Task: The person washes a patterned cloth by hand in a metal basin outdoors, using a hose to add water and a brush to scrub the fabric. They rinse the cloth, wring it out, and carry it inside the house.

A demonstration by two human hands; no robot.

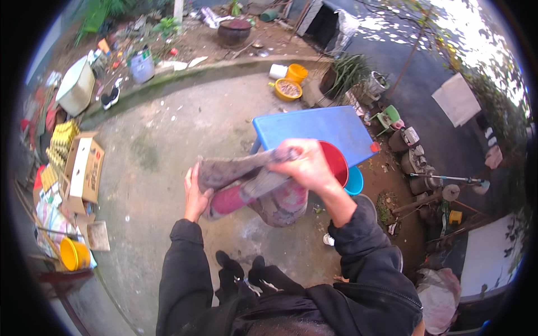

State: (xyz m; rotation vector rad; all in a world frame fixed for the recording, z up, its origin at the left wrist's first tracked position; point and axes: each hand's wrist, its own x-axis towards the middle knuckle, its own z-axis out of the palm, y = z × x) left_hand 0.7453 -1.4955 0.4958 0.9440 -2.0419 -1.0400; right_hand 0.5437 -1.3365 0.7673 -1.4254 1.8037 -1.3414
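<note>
A damp-looking grey cloth with pink patches (227,203) is bunched and folded between my hands, in the air above the concrete floor. My left hand (196,195) grips its left end, with the thumb over the front fold. At the other end my right hand (309,166) closes around a gathered part of the fabric. A loose, patterned portion of the cloth hangs down below and between them. Just beyond my right hand are a blue plastic table (311,122) and a red bucket (336,161), partly covered by that hand. Whether the bucket touches the table I cannot tell.
A light-blue basin (355,180) sits beside the red bucket. Yellow containers (297,73) stand by the low concrete kerb (189,75). Leftwards are a cardboard box (86,168) and a yellow bucket (75,254). Pots and a green chair (388,116) line the right side.
</note>
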